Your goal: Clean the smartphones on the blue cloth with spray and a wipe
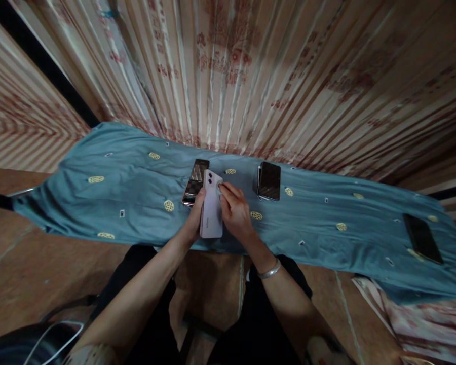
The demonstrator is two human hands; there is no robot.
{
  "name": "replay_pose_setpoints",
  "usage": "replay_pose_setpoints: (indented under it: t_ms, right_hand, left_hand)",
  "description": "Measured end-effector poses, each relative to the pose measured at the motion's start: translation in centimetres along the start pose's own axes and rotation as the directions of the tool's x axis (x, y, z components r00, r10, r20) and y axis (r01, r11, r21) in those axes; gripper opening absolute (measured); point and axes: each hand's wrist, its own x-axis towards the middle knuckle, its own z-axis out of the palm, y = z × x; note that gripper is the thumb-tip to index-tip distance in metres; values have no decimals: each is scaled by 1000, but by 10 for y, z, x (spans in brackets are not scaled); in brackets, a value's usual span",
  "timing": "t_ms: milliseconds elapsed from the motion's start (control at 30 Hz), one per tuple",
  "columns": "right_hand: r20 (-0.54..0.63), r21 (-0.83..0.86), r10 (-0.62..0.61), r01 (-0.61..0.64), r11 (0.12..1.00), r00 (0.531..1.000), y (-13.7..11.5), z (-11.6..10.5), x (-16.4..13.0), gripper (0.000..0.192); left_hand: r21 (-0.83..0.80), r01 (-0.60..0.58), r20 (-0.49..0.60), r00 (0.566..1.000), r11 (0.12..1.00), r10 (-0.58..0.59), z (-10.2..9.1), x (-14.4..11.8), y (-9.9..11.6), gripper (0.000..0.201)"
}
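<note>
A pale lilac phone [212, 215] is held above the blue cloth, its back with two round camera lenses facing up. My left hand [195, 215] is closed around the phone's left side, the thumb along its edge. At the upper right edge of the same phone, my right hand [235, 208] has its fingers bent and pressed together, touching it; whether something small sits between the fingertips is hidden. Just left of the phone and partly behind it lie dark, glossy phones [197, 175], overlapping each other.
The blue cloth [137, 187] with yellow pineapple prints covers a long, narrow surface. A stack of dark phones [269, 181] rests right of my hands, and another black phone [422, 238] lies at the far right. Behind hangs a patterned curtain [228, 76]. A white cable [57, 327] is at lower left.
</note>
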Motion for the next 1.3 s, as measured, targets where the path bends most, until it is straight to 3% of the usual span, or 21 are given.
replay_pose_setpoints:
  t_ms: [133,267,633,933,1300]
  right_hand:
    - [2,29,25,-25,999,1000,5,-1,2,40]
    - [58,43,2,-5,999,998,-2,1,-3,41]
    - [160,38,-115,110,993,980,-30,-3,-25,46]
    - [166,58,-171,164,985,971,-40,-7,-25,43]
    - [136,62,-199,192,979,971,-46,-8,-25,39]
  left_hand:
    - [33,42,-97,995,999,-39,2,-2,1,44]
    - [33,8,-141,990,999,-4,2,1,10,42]
    - [19,-151,-167,974,988,152,-10,9,27,48]
    - [-45,-102,-172,981,994,93,-6,9,23,48]
    - [-41,-107,-150,984,993,100,-2,4,26,54]
